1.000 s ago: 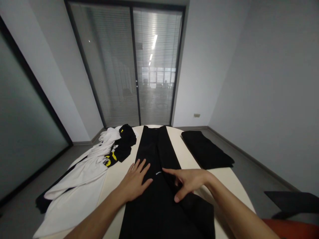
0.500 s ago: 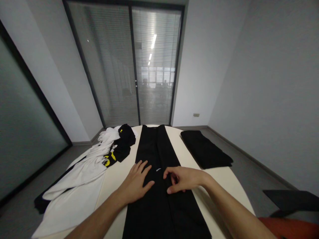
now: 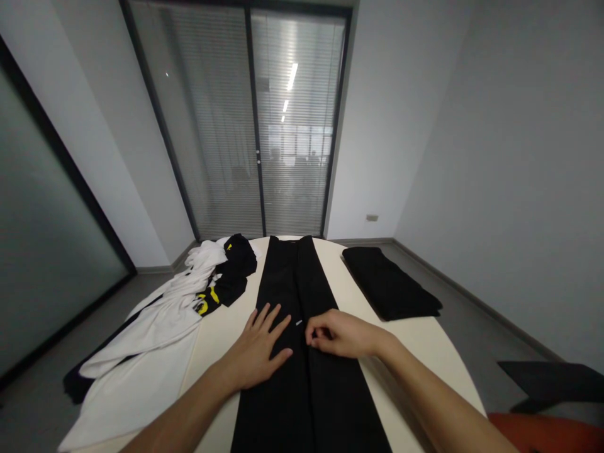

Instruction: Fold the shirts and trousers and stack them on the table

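A pair of black trousers (image 3: pixel 292 277) lies stretched out lengthwise down the middle of a cream oval table (image 3: pixel 349 296). My left hand (image 3: pixel 259 352) rests flat on the left leg of the trousers, fingers spread. My right hand (image 3: pixel 337 333) sits on the right leg with its fingers curled in, pinching the black cloth near a small white mark (image 3: pixel 298 323).
A heap of white clothes (image 3: pixel 155 327) with a black and yellow garment (image 3: pixel 231 274) covers the table's left side. A folded black garment (image 3: pixel 389 283) lies at the right rear. Blinds and glass doors stand behind. A dark chair and something red show at the lower right.
My right hand has drawn its stretched fingers into a pinch and pulled the loose right side of the trousers inward, so the cloth now lies narrower. The left hand has stayed put.
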A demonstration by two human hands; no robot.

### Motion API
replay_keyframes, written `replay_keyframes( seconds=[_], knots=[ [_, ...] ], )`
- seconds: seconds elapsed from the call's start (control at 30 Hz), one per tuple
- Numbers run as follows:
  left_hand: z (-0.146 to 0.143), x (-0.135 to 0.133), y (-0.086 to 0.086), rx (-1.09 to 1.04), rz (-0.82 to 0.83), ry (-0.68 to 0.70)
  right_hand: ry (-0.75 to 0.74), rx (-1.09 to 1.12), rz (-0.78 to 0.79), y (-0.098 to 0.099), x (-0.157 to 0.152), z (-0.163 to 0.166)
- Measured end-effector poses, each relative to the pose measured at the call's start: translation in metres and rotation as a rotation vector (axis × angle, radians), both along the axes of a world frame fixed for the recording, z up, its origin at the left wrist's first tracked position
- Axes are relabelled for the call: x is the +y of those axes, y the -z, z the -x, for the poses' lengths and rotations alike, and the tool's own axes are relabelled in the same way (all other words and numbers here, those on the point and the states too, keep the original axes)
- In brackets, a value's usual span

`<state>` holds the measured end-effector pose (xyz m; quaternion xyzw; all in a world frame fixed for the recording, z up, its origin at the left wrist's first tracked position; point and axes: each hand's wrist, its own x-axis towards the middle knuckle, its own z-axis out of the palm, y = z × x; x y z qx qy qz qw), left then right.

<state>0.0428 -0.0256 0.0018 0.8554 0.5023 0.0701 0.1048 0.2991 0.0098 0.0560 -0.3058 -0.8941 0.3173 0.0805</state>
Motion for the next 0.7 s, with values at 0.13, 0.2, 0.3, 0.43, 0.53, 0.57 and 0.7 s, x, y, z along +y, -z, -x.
replay_keyframes(
  seconds=[0.13, 0.2, 0.3, 0.43, 0.53, 0.57, 0.7],
  knots=[
    [0.002, 0.001, 0.005, -0.011, -0.01, 0.006, -0.015, 0.042, -0.026, 0.005, -0.001, 0.007],
    [0.002, 0.002, 0.007, -0.021, -0.034, 0.021, -0.054, -0.004, -0.026, 0.009, 0.0, 0.009],
    [0.003, 0.003, 0.009, -0.025, -0.063, 0.065, -0.072, -0.039, -0.045, 0.016, 0.003, 0.01],
    [0.005, 0.003, 0.006, -0.014, -0.034, 0.094, -0.081, -0.012, -0.06, 0.019, 0.004, 0.011],
    [0.007, 0.003, 0.002, -0.027, -0.03, 0.112, -0.069, 0.026, -0.08, 0.019, 0.003, 0.013],
    [0.007, 0.003, 0.001, -0.036, -0.036, 0.124, -0.07, 0.031, -0.081, 0.019, 0.003, 0.014],
    [0.005, 0.003, -0.003, -0.074, -0.029, 0.195, -0.046, 0.023, -0.047, 0.021, 0.001, 0.016]
  ],
)
